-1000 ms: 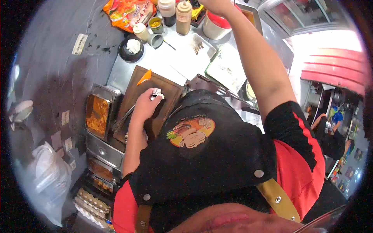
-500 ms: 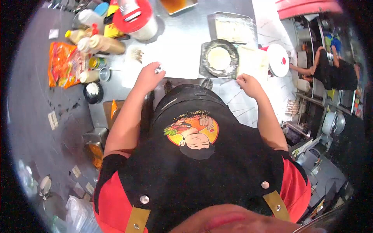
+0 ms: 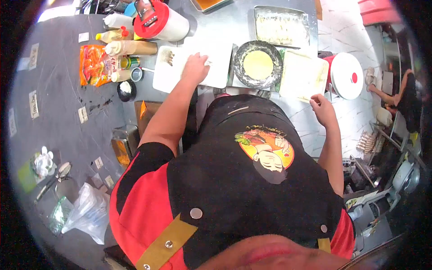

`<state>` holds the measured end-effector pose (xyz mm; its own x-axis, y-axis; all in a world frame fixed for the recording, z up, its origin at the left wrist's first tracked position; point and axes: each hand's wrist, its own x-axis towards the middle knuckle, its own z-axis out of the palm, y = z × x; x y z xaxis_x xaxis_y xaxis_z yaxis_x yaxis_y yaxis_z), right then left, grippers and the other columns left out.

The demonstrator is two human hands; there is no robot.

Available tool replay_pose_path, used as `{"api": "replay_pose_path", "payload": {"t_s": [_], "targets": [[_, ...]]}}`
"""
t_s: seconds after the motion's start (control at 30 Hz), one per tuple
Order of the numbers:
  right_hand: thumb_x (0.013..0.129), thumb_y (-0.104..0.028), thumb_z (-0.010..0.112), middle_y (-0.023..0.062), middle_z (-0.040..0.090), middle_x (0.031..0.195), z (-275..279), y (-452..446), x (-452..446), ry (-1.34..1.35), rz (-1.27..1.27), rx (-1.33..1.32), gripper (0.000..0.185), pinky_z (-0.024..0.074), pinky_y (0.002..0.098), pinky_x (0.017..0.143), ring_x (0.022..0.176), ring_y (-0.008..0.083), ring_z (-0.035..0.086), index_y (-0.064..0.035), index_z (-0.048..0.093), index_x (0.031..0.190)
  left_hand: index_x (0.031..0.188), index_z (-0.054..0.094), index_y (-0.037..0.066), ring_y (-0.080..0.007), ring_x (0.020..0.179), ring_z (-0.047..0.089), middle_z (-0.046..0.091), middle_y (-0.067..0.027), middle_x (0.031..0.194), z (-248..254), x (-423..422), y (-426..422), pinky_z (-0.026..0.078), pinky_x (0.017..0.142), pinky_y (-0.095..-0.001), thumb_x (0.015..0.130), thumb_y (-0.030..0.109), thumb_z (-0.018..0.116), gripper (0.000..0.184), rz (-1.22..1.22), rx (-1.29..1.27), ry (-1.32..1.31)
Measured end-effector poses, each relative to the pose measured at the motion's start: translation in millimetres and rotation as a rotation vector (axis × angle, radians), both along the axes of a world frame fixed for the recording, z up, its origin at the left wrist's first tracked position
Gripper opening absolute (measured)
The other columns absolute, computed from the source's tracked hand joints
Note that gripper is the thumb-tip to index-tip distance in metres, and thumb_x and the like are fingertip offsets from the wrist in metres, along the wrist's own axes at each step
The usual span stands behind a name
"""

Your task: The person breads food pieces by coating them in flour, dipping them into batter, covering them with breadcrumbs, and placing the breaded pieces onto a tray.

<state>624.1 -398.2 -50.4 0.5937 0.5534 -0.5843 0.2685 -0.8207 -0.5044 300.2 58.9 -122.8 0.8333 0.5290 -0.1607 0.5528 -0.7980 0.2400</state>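
Note:
My left hand (image 3: 196,68) is over the white cutting board (image 3: 166,83), its fingers bent together at the tips. Whatever they pinch is too small to make out. A small greyish heap (image 3: 168,57) lies on the board to its left. My right hand (image 3: 323,110) hangs just off the table's near edge, fingers loosely curled and apart, holding nothing visible. Closest to it is a pale, flat, floury sheet or board (image 3: 303,74). Between the hands, a round yellowish dough wrapper (image 3: 258,65) lies on a black, flour-dusted round plate (image 3: 238,67).
Behind the plate is a metal tray (image 3: 281,9) with pale pieces. A red-lidded white bucket (image 3: 175,24), squeeze bottles (image 3: 130,47) and an orange packet (image 3: 95,65) stand at left. A white-lidded red container (image 3: 346,76) is at right. Another person (image 3: 402,96) is at far right.
My left hand has moved further over the cutting board. My right hand has drawn away from the black plate, to the right and nearer my body. The view has shifted.

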Motion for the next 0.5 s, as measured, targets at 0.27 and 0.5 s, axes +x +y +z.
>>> {"api": "replay_pose_path", "payload": {"t_s": [0.27,0.5], "targets": [[0.102,-0.025,0.070,0.0222,0.078,0.107,2,16,6,-0.015,0.040,0.017,0.031,0.0589,0.0431,0.088,0.099,0.0338,0.076,0.0001,0.071,0.120,0.110,0.072,-0.001,-0.0443,0.117,0.064,0.067,-0.0249,0.117,-25,-10,22,0.054,0.104,-0.0532,0.094,0.015,0.068,0.023,0.144,-0.006,0.191],[0.101,-0.027,0.070,0.0206,0.079,0.110,9,55,-29,-0.052,0.080,-0.031,0.033,0.0594,0.0427,0.091,0.100,0.0339,0.077,-0.0023,0.072,0.123,0.110,0.071,0.001,-0.0413,0.116,0.066,0.071,-0.0220,0.116,-3,-12,17,0.055,0.105,-0.0510,0.096,0.013,0.061,0.021,0.104,-0.094,0.195]]}}
